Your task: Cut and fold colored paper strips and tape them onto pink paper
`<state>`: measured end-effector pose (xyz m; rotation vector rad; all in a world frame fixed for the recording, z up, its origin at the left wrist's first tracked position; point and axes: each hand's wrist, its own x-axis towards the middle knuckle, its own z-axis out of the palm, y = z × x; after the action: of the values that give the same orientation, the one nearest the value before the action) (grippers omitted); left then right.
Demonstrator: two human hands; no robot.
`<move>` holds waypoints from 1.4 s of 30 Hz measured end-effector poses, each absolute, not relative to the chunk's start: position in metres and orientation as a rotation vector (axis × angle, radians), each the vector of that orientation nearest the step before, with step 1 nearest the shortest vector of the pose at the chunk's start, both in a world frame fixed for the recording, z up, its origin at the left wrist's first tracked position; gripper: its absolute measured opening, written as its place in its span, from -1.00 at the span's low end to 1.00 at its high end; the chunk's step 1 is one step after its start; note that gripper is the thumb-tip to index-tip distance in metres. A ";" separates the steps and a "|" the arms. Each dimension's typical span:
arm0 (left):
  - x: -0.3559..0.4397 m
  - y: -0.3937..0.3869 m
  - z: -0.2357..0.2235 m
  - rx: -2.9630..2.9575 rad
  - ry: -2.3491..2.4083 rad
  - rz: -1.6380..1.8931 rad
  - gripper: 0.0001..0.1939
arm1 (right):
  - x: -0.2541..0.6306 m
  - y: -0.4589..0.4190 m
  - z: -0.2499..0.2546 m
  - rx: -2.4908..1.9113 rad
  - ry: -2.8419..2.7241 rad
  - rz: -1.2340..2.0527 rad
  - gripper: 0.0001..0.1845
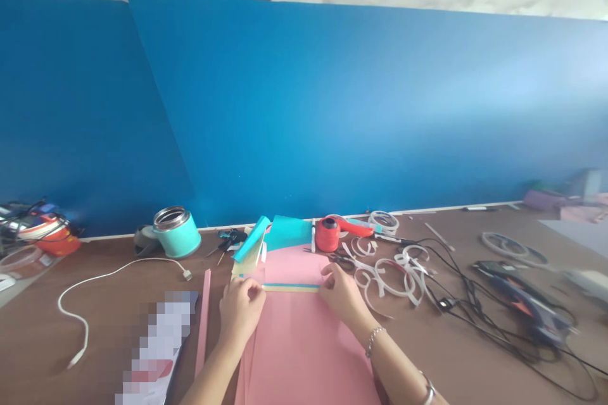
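Observation:
A large pink sheet of paper (308, 348) lies in front of me. Across its far part is a smaller pink paper (294, 266), whose near edge shows thin blue and cream bands. My left hand (241, 307) has thumb and fingers closed at the left end of that banded edge. At its right end, my right hand (344, 294) pinches the paper, with bracelets on the wrist. Beyond it lie a turquoise sheet (289, 232) and a rolled turquoise paper (251, 240). The fingertips partly hide the paper corners.
A red hand-held device (327, 235) and scissors (342, 261) lie just past my right hand. Curled white strips (394, 275), black cables (470, 297) and a dark tool (527, 307) spread rightward. A turquoise cup (179, 234) and white cable (85, 323) are leftward. A blue partition (332, 114) rises behind.

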<state>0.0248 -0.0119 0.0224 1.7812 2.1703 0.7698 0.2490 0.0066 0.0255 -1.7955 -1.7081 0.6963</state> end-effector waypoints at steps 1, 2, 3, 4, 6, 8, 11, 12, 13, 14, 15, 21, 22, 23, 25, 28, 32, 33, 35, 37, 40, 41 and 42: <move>0.025 -0.012 0.023 1.779 2.175 0.766 -0.86 | 0.249 0.007 0.025 -1.788 -1.707 0.703 -0.71; 0.025 -0.012 0.023 1.777 2.179 0.760 -0.86 | 0.249 0.007 0.025 -1.782 -1.702 0.710 -0.71; 0.025 -0.012 0.023 1.775 2.180 0.753 -0.86 | 0.249 0.007 0.026 -1.780 -1.696 0.718 -0.71; 0.025 -0.012 0.023 1.773 2.180 0.745 -0.86 | 0.250 0.007 0.026 -1.777 -1.690 0.725 -0.71; 0.025 -0.012 0.022 1.764 2.179 0.730 -0.86 | 0.251 0.007 0.027 -1.772 -1.686 0.732 -0.70; 0.025 -0.012 0.023 1.757 2.177 0.718 -0.86 | 0.252 0.007 0.027 -1.762 -1.692 0.747 -0.70; 0.026 -0.013 0.024 1.756 2.176 0.711 -0.86 | 0.254 0.007 0.029 -1.757 -1.693 0.774 -0.71; 0.027 -0.013 0.025 1.757 2.175 0.709 -0.86 | 0.255 0.007 0.029 -1.756 -1.693 0.778 -0.72; 0.027 -0.013 0.025 1.755 2.175 0.707 -0.86 | 0.255 0.007 0.029 -1.756 -1.696 0.776 -0.72; 0.027 -0.014 0.026 1.754 2.174 0.705 -0.86 | 0.255 0.007 0.030 -1.754 -1.703 0.770 -0.72; 0.027 -0.014 0.026 1.753 2.175 0.703 -0.86 | 0.256 0.007 0.030 -1.752 -1.713 0.761 -0.73; 0.028 -0.013 0.025 1.760 2.172 0.702 -0.86 | 0.257 0.008 0.027 -1.755 -1.786 0.687 -0.73; 0.028 -0.012 0.024 1.763 2.173 0.703 -0.86 | 0.257 0.008 0.027 -1.752 -1.797 0.680 -0.73; 0.028 -0.012 0.024 1.765 2.175 0.703 -0.86 | 0.256 0.007 0.027 -1.749 -1.804 0.676 -0.72; 0.028 -0.012 0.024 1.767 2.183 0.701 -0.86 | 0.255 0.006 0.028 -1.750 -1.809 0.664 -0.71; 0.028 -0.012 0.024 1.765 2.199 0.707 -0.87 | 0.253 0.006 0.027 -1.757 -1.800 0.630 -0.68; 0.028 -0.012 0.023 1.772 2.214 0.706 -0.88 | 0.252 0.006 0.025 -1.761 -1.790 0.620 -0.66; 0.028 -0.012 0.023 1.774 2.218 0.703 -0.88 | 0.252 0.007 0.025 -1.764 -1.788 0.622 -0.67; 0.028 -0.012 0.023 1.779 2.225 0.698 -0.88 | 0.253 0.007 0.024 -1.763 -1.785 0.623 -0.67; 0.028 -0.012 0.023 1.784 2.226 0.692 -0.88 | 0.253 0.007 0.023 -1.755 -1.790 0.618 -0.68; 0.027 -0.012 0.022 1.789 2.219 0.687 -0.88 | 0.253 0.007 0.023 -1.755 -1.797 0.606 -0.68; 0.027 -0.012 0.022 1.788 2.217 0.686 -0.88 | 0.253 0.007 0.023 -1.758 -1.796 0.603 -0.68; 0.027 -0.012 0.022 1.786 2.218 0.687 -0.88 | 0.253 0.007 0.023 -1.758 -1.794 0.602 -0.68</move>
<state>0.0270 -0.0122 0.0221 1.7862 2.2182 0.6874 0.2527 0.0065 0.0227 -1.7579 -1.7945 0.6017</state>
